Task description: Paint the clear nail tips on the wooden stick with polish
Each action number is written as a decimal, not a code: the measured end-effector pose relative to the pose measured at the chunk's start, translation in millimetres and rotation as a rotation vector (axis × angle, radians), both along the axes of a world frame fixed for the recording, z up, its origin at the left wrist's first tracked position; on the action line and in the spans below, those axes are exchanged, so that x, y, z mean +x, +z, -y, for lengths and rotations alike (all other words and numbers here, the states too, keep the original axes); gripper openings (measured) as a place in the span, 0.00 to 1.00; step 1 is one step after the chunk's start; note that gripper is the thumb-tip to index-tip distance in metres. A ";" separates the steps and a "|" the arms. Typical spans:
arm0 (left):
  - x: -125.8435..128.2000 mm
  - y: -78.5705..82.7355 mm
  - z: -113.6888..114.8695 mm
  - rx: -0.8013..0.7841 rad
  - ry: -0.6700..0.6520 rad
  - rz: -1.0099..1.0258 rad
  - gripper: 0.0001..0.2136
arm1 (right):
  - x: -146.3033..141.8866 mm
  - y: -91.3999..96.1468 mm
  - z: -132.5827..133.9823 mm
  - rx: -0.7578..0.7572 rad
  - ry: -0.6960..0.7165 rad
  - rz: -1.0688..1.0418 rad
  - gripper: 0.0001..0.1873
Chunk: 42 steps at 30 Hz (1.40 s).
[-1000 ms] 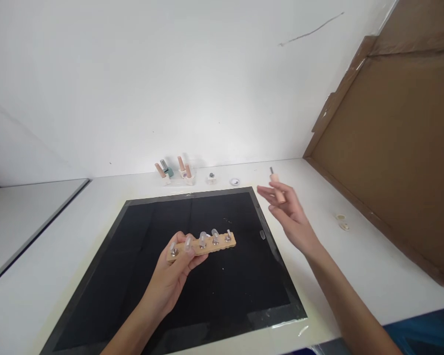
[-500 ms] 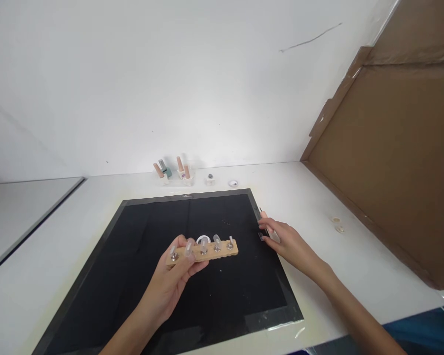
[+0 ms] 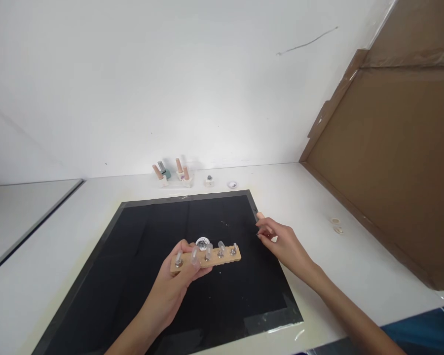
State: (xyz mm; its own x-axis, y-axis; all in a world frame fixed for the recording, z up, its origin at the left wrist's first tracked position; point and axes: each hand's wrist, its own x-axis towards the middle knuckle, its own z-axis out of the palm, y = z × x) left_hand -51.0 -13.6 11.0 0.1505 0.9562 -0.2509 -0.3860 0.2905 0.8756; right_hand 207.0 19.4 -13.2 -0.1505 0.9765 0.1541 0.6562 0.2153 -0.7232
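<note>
My left hand (image 3: 177,276) grips a wooden nail-tip stand (image 3: 225,255) above the black mat, thumb in front and fingers behind. Several clear false nail tips (image 3: 208,251) stand upright on its small metal holders. Just behind the stand, a small white dish (image 3: 203,242) with dark bits sits on the mat. At the mat's right edge, my right hand (image 3: 279,239) is curled, with thumb and forefinger close together. A slim pink tool (image 3: 260,215) with a thin dark tip sticks out past its fingers; the rest of it is hidden by the hand.
A black mat (image 3: 140,256) is taped to the white table. Along the wall stand several nail polish bottles (image 3: 163,181), a small square jar (image 3: 209,181) and a round white lid-like dish (image 3: 232,185). Two beige rings (image 3: 336,226) lie right, near a brown cardboard panel (image 3: 392,172).
The stand and my left hand have shifted slightly right and down, showing more of the white dish. My right hand and the pink tool have moved a little left, thumb and forefinger closer together.
</note>
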 end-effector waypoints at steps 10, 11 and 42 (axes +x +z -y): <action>2.0 -11.3 0.1 0.259 0.058 -0.218 0.09 | -40.0 44.3 5.7 -0.314 0.158 -0.919 0.14; 1.5 -11.8 0.0 0.285 0.062 -0.234 0.09 | -42.4 44.4 5.1 -0.325 0.165 -0.961 0.14; -2.1 -14.7 3.9 0.436 0.062 -0.440 0.08 | -45.9 37.1 2.3 -0.494 0.210 -1.106 0.15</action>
